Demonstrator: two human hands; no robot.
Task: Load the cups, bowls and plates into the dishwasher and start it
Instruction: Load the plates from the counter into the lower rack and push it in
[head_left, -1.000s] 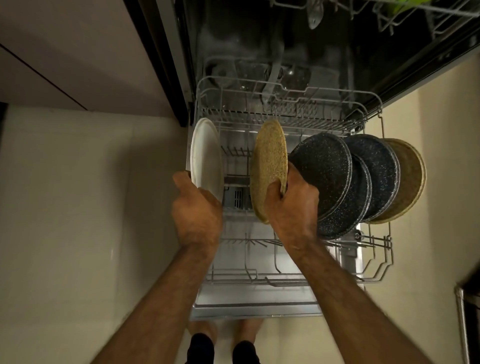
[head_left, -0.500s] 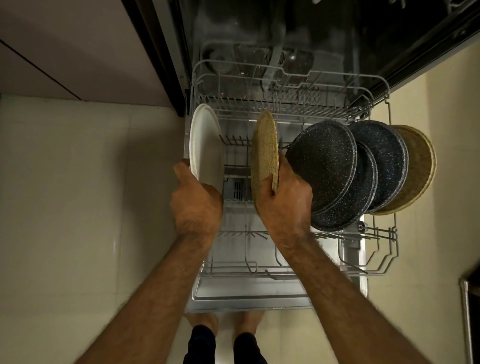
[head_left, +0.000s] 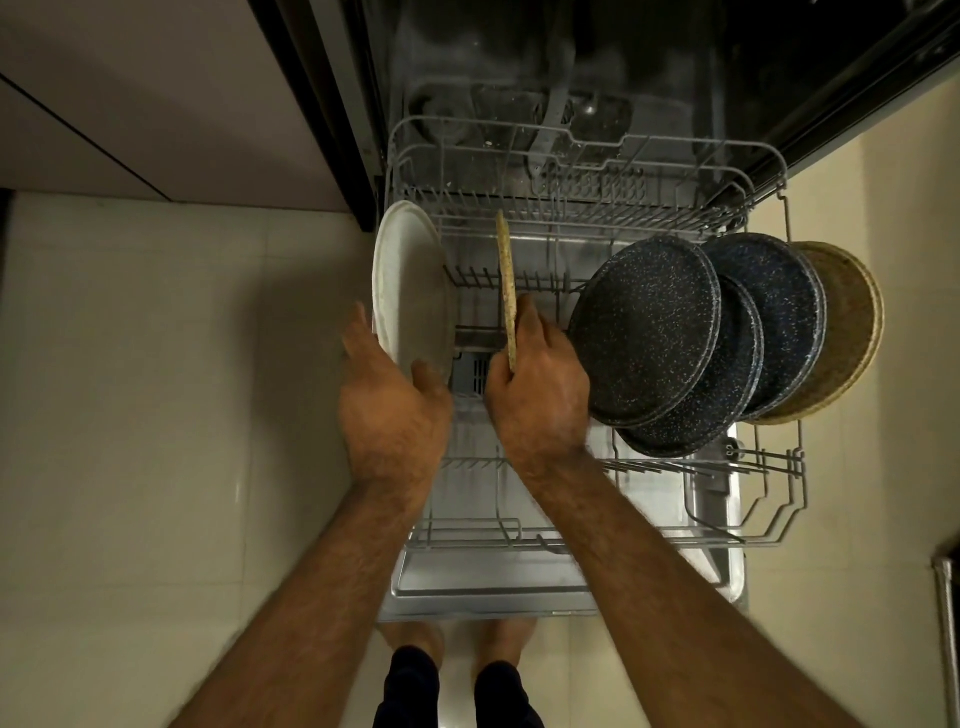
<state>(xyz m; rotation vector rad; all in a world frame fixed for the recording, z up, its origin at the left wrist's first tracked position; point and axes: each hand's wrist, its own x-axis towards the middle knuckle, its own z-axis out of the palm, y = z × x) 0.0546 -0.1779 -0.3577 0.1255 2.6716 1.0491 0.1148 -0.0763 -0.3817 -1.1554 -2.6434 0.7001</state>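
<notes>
Left hand (head_left: 392, 400) grips the white plate (head_left: 410, 291), right hand (head_left: 537, 400) pinches the tan plate (head_left: 506, 280) upright over the rack (head_left: 571, 205), both stiff, probably chippable, so hold the rims.

A pale tiled floor (head_left: 156, 415) is lying across the view. A beige cabinet front (head_left: 130, 93) is standing along the floor's far left edge. A metal frame (head_left: 948, 623) is showing at the floor's right edge. Bare feet (head_left: 415, 636) under dark trouser legs (head_left: 410, 691) are standing at its near edge.

Plates (head_left: 644, 332) upright in rack (head_left: 779, 467) — right side
</notes>
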